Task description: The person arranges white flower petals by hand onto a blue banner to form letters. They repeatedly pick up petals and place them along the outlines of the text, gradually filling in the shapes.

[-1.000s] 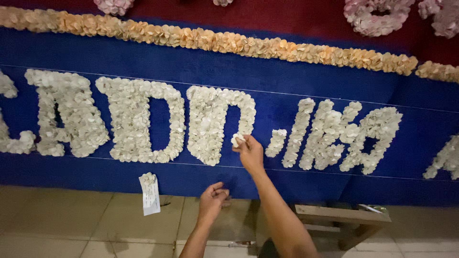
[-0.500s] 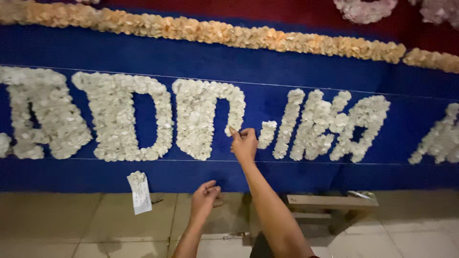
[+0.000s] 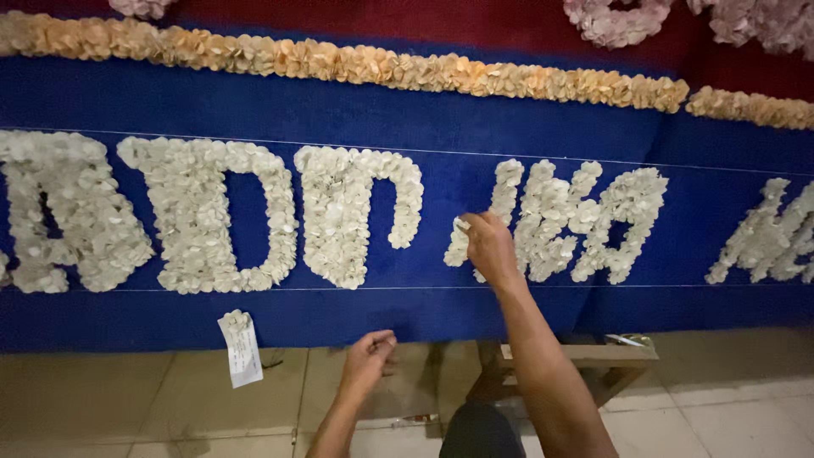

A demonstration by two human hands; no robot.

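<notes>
Head view, looking down a blue board (image 3: 509,314) that stands on a tiled floor (image 3: 110,399). The right hand (image 3: 489,246) lies against the board near the middle of its lower half, fingers bunched together on a small white flower (image 3: 462,226) at the top of a short white flower stroke (image 3: 459,248); the knuckles cover most of that stroke, so how far the flower is seated cannot be made out. The left hand (image 3: 370,356) hangs just below the board's bottom edge, fingers curled with thumb meeting fingertips; whether it pinches anything cannot be told.

White flower letters (image 3: 339,212) run across the board's middle band between two thin guide strings (image 3: 254,290). The leftmost letter is cut by the frame's left edge, and the ones at the right edge are cut off too. A band of orange-cream flowers (image 3: 381,69) follows the board's upper edge. Pink flower clusters (image 3: 619,21) on dark red backing are cropped at the top.

A small white paper slip (image 3: 242,352), rectangular with fine dark print too small to read, hangs at the bottom edge left of centre, topped by one white flower. A low wooden stool (image 3: 585,356) stands under the bottom edge to the right, partly hidden behind the right forearm.
</notes>
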